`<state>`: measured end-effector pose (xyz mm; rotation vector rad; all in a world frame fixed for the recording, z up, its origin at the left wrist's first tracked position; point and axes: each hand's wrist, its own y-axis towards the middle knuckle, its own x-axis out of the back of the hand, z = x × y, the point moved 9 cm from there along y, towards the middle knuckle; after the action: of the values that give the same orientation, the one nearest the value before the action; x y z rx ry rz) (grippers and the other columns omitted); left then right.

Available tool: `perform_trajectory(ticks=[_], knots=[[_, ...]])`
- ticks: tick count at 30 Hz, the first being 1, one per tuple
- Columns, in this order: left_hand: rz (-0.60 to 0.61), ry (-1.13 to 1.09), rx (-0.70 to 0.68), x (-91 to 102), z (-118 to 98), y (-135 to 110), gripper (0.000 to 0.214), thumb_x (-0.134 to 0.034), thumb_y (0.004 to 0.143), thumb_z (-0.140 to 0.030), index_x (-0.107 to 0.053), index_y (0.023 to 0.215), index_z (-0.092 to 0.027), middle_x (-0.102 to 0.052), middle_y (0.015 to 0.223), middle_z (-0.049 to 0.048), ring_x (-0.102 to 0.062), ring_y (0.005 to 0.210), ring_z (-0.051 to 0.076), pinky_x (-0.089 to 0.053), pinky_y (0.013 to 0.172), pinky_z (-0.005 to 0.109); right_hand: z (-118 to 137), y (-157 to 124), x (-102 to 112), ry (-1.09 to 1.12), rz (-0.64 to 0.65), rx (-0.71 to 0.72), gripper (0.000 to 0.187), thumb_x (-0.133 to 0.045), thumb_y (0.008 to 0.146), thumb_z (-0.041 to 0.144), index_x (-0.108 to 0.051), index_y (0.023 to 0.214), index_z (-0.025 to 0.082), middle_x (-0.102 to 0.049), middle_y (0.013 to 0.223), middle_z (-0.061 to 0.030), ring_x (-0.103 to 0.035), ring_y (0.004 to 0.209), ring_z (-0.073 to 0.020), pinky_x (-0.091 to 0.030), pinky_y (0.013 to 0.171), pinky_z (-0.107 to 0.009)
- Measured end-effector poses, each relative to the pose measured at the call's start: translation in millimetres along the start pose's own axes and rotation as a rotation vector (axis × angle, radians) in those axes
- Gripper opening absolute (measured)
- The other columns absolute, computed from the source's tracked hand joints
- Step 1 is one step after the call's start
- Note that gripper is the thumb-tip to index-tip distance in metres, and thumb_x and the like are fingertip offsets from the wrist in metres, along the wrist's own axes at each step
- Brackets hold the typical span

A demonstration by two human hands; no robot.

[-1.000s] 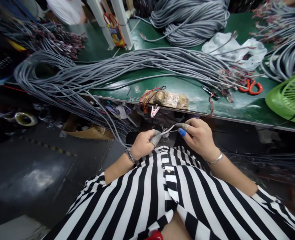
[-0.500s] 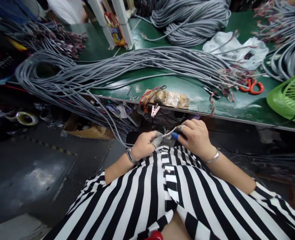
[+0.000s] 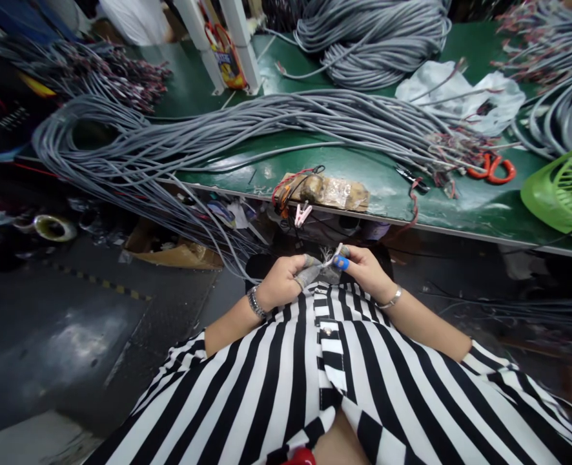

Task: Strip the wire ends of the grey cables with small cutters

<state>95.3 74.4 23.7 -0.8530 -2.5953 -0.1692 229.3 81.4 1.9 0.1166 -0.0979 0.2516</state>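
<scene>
Item: grey cable end (image 3: 331, 256), thin, with frayed strands; just below the green table (image 3: 377, 187) edge, pinched between left hand (image 3: 280, 281) and right hand (image 3: 367, 271), fingertips taped. On table: cable bundle (image 3: 266, 129), long, smooth, grey.

A green-topped workbench (image 3: 460, 205) carried a long bundle of grey cables (image 3: 266, 126). Right of that bundle lay orange-handled scissors (image 3: 492, 169) and a lime-green plastic fan (image 3: 561, 190).
</scene>
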Motion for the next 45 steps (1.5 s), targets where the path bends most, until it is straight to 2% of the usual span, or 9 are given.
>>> perform_trajectory(ticks=[6,14,19,22,25,28,31,34,45], knots=[[-0.047,0.146,0.05,1.2,15.3,1.4,0.02,-0.053,0.084,-0.025,-0.068,0.092,-0.015,-0.07,0.081,0.003,-0.062,0.072,0.014,-0.047,0.069,0.022,16.2,1.2,0.4,-0.137,-0.059,0.117,0.028,-0.063,0.079,0.041,-0.058,0.067,0.017,-0.053,0.066,0.0006,-0.047,0.063,-0.0111,-0.039,0.062,-0.025],[-0.046,0.445,0.079,0.7,8.7,5.1,0.022,-0.05,0.085,-0.029,-0.069,0.092,-0.02,-0.072,0.081,0.0039,-0.065,0.072,0.016,-0.044,0.065,0.023,-18.7,-12.2,11.4,0.317,-0.32,-0.204,0.044,-0.055,0.08,0.058,-0.054,0.061,0.018,-0.047,0.055,0.0017,-0.039,0.051,-0.01,-0.034,0.049,-0.023],[-0.066,0.512,0.087,3.4,9.4,7.5,0.019,-0.052,0.083,-0.027,-0.068,0.09,-0.021,-0.071,0.078,0.0039,-0.064,0.072,0.017,-0.042,0.063,0.024,-13.8,-10.7,11.6,0.298,-0.292,-0.226,0.05,-0.049,0.082,0.062,-0.05,0.059,0.018,-0.046,0.055,0.0016,-0.036,0.051,-0.0096,-0.032,0.048,-0.024],[-0.103,0.374,0.115,7.0,20.9,7.2,0.014,-0.053,0.081,-0.024,-0.066,0.086,-0.019,-0.069,0.076,0.0031,-0.062,0.069,0.015,-0.043,0.063,0.023,-3.9,-5.6,17.6,0.059,-0.18,-0.174,0.053,-0.042,0.084,0.064,-0.05,0.059,0.018,-0.046,0.057,0.0014,-0.038,0.054,-0.0103,-0.036,0.053,-0.025],[-0.176,0.012,0.195,9.6,34.7,6.2,0.015,-0.052,0.084,-0.03,-0.06,0.082,-0.017,-0.062,0.063,-0.0008,-0.054,0.053,0.01,-0.04,0.053,0.02,0.3,-3.2,27.6,-0.104,-0.164,-0.06,0.035,-0.059,0.08,0.054,-0.059,0.079,0.019,-0.057,0.074,-0.0007,-0.05,0.068,-0.0128,-0.043,0.066,-0.027],[-0.248,-0.294,0.293,7.6,42.3,3.8,0.023,-0.05,0.086,-0.04,-0.052,0.082,-0.018,-0.045,0.049,-0.0075,-0.037,0.037,0.005,-0.028,0.039,0.017,-19.1,-3.6,27.4,0.027,-0.187,-0.109,0.049,-0.076,0.067,0.04,-0.055,0.107,0.021,-0.062,0.086,-0.0015,-0.057,0.079,-0.0151,-0.047,0.072,-0.029],[-0.266,-0.433,0.295,3.0,38.6,3.4,0.027,-0.054,0.084,-0.045,-0.05,0.082,-0.017,-0.044,0.05,-0.0085,-0.034,0.035,0.003,-0.025,0.036,0.015,-44.0,-5.1,0.6,0.258,-0.073,-0.312,0.06,-0.081,0.06,0.032,-0.051,0.111,0.02,-0.065,0.079,-0.0011,-0.061,0.076,-0.0156,-0.048,0.068,-0.028],[-0.224,-0.478,0.281,-5.1,36.7,4.1,0.029,-0.056,0.083,-0.046,-0.048,0.082,-0.018,-0.046,0.051,-0.0081,-0.036,0.036,0.003,-0.027,0.036,0.014,-41.0,-4.1,-24.5,0.478,-0.003,-0.386,0.062,-0.081,0.058,0.027,-0.051,0.112,0.02,-0.068,0.087,-0.0032,-0.063,0.077,-0.0152,-0.049,0.066,-0.026],[-0.159,-0.442,0.332,-16.8,41.5,1.1,0.027,-0.06,0.08,-0.041,-0.047,0.082,-0.017,-0.051,0.053,-0.0072,-0.042,0.037,0.003,-0.032,0.036,0.014,-25.4,4.6,-13.9,0.667,-0.307,-0.284,0.057,-0.08,0.057,0.02,-0.055,0.107,0.021,-0.066,0.076,0.0028,-0.053,0.056,-0.0076,-0.035,0.044,-0.017]])
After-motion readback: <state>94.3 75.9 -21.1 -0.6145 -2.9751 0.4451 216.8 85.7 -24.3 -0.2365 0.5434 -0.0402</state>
